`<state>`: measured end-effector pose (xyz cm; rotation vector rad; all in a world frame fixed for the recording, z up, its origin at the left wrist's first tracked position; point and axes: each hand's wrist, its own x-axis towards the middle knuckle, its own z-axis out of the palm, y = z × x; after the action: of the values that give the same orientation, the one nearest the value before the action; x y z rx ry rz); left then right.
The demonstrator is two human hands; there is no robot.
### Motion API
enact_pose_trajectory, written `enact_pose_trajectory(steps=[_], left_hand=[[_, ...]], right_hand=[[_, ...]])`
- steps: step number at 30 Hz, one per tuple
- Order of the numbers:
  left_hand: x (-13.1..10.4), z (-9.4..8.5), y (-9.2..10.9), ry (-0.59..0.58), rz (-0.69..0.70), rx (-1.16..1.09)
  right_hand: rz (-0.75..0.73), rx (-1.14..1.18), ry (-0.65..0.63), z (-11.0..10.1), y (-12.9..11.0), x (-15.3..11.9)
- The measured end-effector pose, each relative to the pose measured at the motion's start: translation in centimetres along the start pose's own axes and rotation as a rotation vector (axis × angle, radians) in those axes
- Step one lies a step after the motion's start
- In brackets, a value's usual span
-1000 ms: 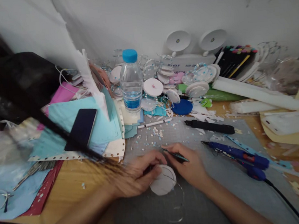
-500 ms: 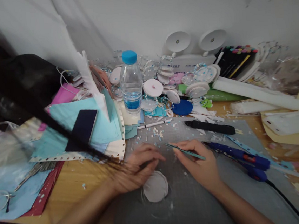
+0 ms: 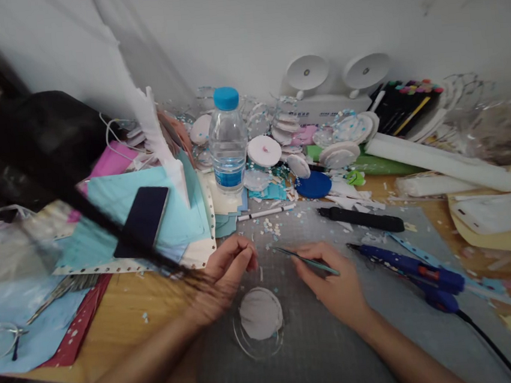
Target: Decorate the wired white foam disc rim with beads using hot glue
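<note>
My right hand point(image 3: 329, 277) grips a pair of dark teal tweezers point(image 3: 310, 261), their tips pointing left over the grey cutting mat point(image 3: 325, 347). Thumb and fingers of my left hand point(image 3: 231, 269) are pinched together; anything between them is too small or hidden to name. A thin white sliver point(image 3: 260, 273) shows just below those fingertips. Under my left hand lies a round white disc point(image 3: 261, 313) on the mat, with a clear round rim point(image 3: 261, 357) showing around its lower edge. Neither hand touches the disc.
A blue hot glue gun point(image 3: 412, 270) and a black pen-like tool point(image 3: 362, 219) lie right. Behind stand a water bottle point(image 3: 227, 140) and several decorated white discs point(image 3: 264, 151). A phone point(image 3: 143, 220) rests on blue paper at left. Tiny confetti point(image 3: 270, 225) is scattered on the mat.
My left hand's fingers have drawn back leftward and closed into a pinch. The tweezers in my right hand have shifted slightly left. More of the clear rim below the disc now shows.
</note>
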<state>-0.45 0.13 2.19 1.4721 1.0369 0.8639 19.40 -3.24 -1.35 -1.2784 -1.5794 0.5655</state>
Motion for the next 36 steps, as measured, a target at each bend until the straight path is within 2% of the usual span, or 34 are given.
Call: enact_pose_trajectory(steps=[5,9,13,24,36], left_hand=[[-0.1,0.0,-0.6,-0.005,0.012,0.051],[-0.3,0.1,-1.1,0.003,-0.028,0.071],[-0.2,0.2,-1.3,0.002,-0.061,0.133],[0.1,0.2,-1.1,-0.077,0.140,0.002],[0.2,0.5,-0.5,-0.078,0.079,-0.089]], right_hand=[[0.059,0.085,0.092,-0.7,-0.5,-0.1],[0.019,0.152,0.139,-1.0,-0.9,-0.6],[-0.034,0.244,0.104,-1.1,-1.5,-1.1],[-0.130,0.294,0.011,-1.5,-1.8,-1.3],[0.066,0.436,0.032,-1.4,-2.2,-1.3]])
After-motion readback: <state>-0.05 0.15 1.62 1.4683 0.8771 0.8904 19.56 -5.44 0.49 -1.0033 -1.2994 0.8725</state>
